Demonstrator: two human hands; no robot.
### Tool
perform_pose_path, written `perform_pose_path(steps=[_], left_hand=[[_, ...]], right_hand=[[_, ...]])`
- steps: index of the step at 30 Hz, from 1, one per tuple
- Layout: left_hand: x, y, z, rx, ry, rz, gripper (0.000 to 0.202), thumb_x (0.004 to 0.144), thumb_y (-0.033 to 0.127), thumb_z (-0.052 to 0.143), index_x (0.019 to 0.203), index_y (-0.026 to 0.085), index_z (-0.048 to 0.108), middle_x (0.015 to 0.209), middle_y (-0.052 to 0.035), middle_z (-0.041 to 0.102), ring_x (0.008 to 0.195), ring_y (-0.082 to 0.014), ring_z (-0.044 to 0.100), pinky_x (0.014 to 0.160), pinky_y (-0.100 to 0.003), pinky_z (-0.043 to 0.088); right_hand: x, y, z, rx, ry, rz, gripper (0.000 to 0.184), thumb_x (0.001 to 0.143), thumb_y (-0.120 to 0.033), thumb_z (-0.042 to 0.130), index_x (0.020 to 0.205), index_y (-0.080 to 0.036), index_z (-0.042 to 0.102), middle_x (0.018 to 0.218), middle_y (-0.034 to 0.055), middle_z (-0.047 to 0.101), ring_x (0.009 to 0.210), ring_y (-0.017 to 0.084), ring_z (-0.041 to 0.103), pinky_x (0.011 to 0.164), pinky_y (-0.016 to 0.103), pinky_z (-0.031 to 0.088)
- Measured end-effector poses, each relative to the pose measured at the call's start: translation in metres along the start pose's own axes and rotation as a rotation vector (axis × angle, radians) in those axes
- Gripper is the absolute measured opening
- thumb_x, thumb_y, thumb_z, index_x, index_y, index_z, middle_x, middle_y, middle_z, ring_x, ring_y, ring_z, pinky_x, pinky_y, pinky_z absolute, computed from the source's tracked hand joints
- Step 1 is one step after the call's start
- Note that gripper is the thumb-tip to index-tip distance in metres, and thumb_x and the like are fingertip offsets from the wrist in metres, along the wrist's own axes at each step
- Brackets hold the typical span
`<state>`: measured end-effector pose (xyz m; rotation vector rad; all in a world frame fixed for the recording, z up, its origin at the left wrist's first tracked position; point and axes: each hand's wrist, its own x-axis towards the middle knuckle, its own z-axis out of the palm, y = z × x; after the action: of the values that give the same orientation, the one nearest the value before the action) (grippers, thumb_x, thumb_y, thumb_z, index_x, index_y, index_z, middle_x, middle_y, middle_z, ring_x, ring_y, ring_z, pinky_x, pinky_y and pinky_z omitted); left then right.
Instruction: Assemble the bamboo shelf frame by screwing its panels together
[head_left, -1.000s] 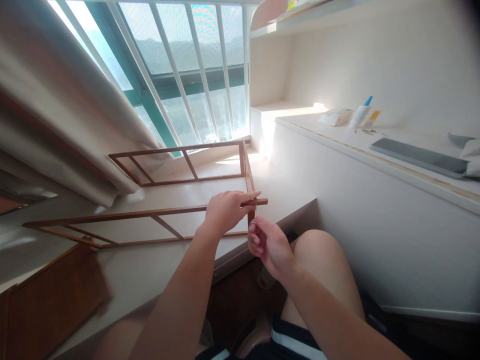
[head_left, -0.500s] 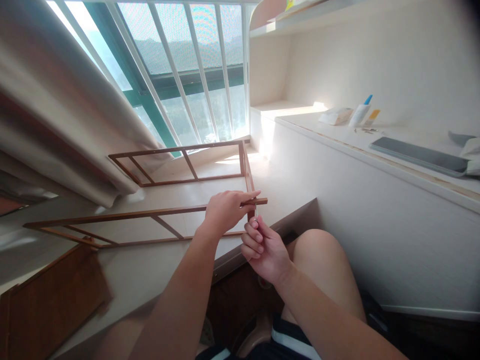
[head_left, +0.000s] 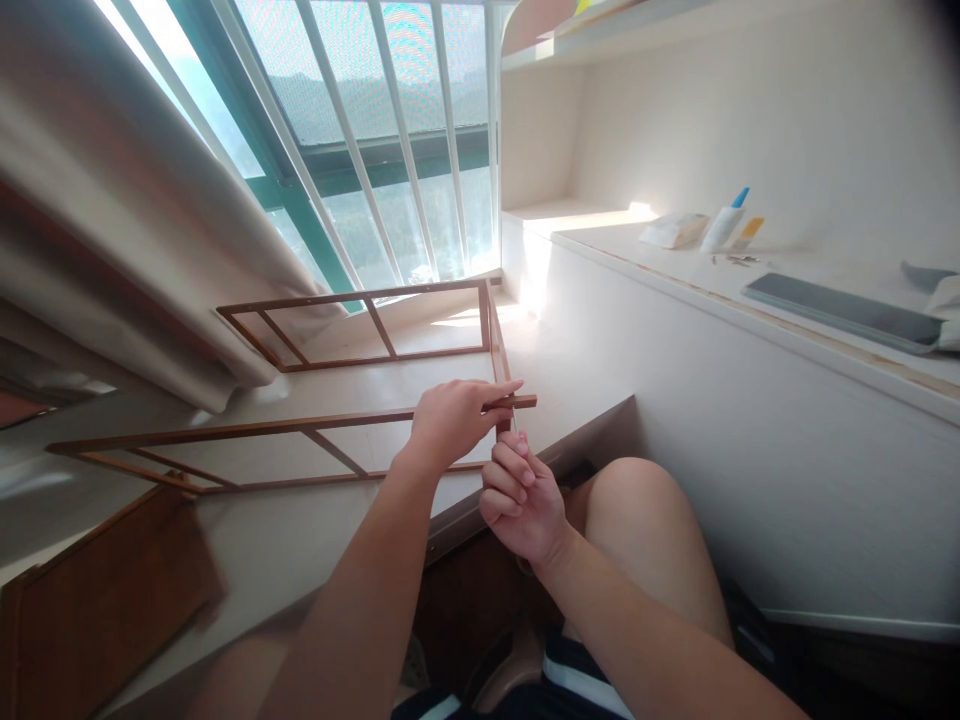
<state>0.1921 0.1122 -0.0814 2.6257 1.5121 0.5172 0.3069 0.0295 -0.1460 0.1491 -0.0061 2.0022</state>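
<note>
A thin brown wooden frame (head_left: 300, 428) of slats lies on a pale surface in front of me. My left hand (head_left: 454, 420) pinches the near top rail close to its right end. Just below that end, my right hand (head_left: 519, 495) is closed round a thin metal tool whose tip points up at the underside of the rail; I cannot make out what tool it is. A second part of the frame (head_left: 360, 325) stands farther back, joined by an upright at the right.
A barred window (head_left: 390, 140) and a curtain (head_left: 112, 230) fill the left and back. To the right runs a white ledge (head_left: 750, 300) with a glue bottle (head_left: 724, 225), a packet (head_left: 675, 232) and a dark flat slab (head_left: 840, 312). My bare knee (head_left: 637, 510) is below the hands.
My right hand has risen a little and turned, its fingers curling tighter right under the rail's end. My left hand and the frame have stayed in place.
</note>
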Motion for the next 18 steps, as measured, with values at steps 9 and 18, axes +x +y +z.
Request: perform_pose_path(steps=[9,18], left_hand=[[0.0,0.002,-0.002,0.003,-0.008,-0.019,0.037,0.088,0.044,0.058,0.124,0.055,0.056,0.099,0.0091,0.074,0.083,-0.0175,0.066,0.062,-0.027,0.037],[-0.001,0.007,-0.006,0.013,-0.03,-0.05,0.038,0.087,0.042,0.059,0.123,0.052,0.058,0.096,0.0062,0.074,0.082,-0.018,0.066,0.063,-0.026,0.04]], right_hand=[[-0.001,-0.02,-0.01,-0.773,0.166,-0.055,0.038,0.094,-0.055,0.046,0.077,-0.022,0.047,0.054,-0.007,0.038,0.042,0.008,0.024,0.04,0.02,0.02],[-0.01,-0.04,0.016,-2.149,0.315,-0.55,0.038,0.089,-0.045,0.058,0.063,-0.02,0.048,0.056,-0.0042,0.042,0.054,0.011,0.036,0.056,0.026,0.028]])
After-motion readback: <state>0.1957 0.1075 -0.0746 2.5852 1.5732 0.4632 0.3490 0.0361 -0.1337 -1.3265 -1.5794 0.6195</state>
